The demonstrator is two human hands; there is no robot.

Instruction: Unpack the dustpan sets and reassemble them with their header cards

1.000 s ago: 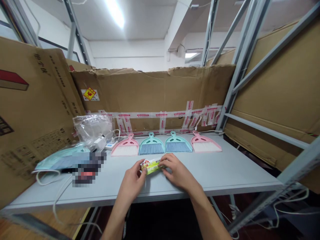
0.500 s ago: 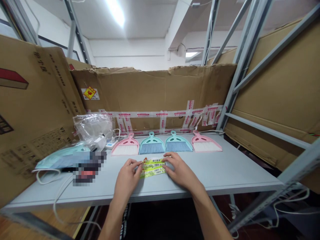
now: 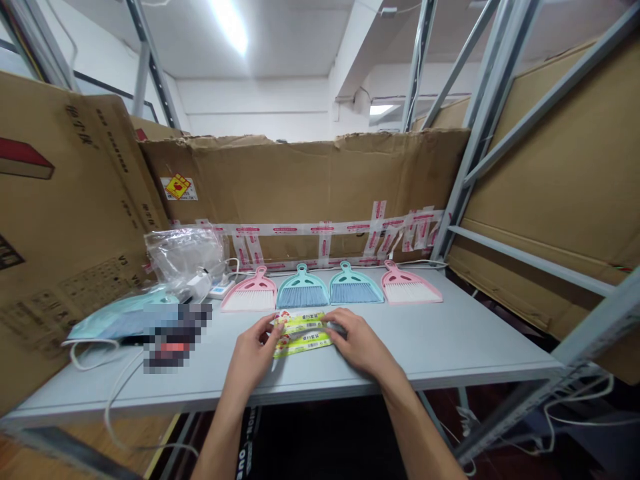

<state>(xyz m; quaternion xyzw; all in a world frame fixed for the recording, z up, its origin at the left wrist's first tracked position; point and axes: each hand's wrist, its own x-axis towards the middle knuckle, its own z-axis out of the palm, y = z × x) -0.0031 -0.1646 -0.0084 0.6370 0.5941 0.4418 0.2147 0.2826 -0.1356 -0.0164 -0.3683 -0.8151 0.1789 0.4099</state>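
Observation:
Two yellow-green printed paper labels with barcodes lie one behind the other in front of me: a far label (image 3: 299,323) and a near label (image 3: 303,343). My left hand (image 3: 254,348) pinches the left end of the far label with thumb and fingers. At its right end, my right hand (image 3: 359,341) is closed with thumb and fingertips on the same label. The near label seems to rest on the table, its edges close to both thumbs. Just beyond stand small dustpans with brushes: a pink one (image 3: 249,292) at the left end and a teal one (image 3: 303,292) beside it.
Another teal dustpan (image 3: 357,290) and a pink dustpan (image 3: 410,287) continue the row on the grey tabletop (image 3: 450,347). On the left lie clear plastic bags (image 3: 186,253), a bagged teal dustpan (image 3: 120,317) and a white cable. A taped cardboard sheet (image 3: 300,180) closes the back.
The labels have been drawn apart into a far and a near one, and more of their printed faces shows. Both hands stay at the ends, shifted only slightly.

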